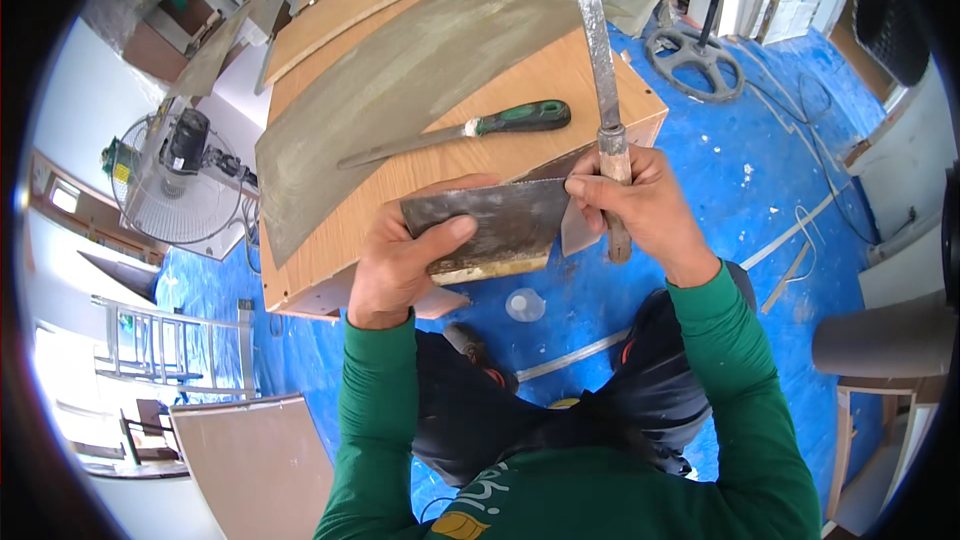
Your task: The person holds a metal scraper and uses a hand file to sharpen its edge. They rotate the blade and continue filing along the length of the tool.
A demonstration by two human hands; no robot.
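Note:
My left hand (405, 248) is closed on a dark rectangular metal scraper plate (500, 220), its thumb flat across the face. Fine teeth run along the upper edge of the plate, and a pale yellowish strip lines the lower edge. In my right hand (640, 202) is a narrow-bladed knife (604, 70) with a worn wooden handle, held upright with the blade upward. The thumb and forefinger of that hand also touch the plate's right corner. Beyond both hands, a file (450, 135) with a green and black handle lies across the wooden box.
A large wooden box (530, 155) stands before me, bearing a curved grey-green board (400, 60) and wooden panels (370, 0). A fan (180, 175) is at the left, and a fan base (695, 65) stands far right. Cables cross the blue floor sheet (770, 195); a clear round lid (525, 305) lies below.

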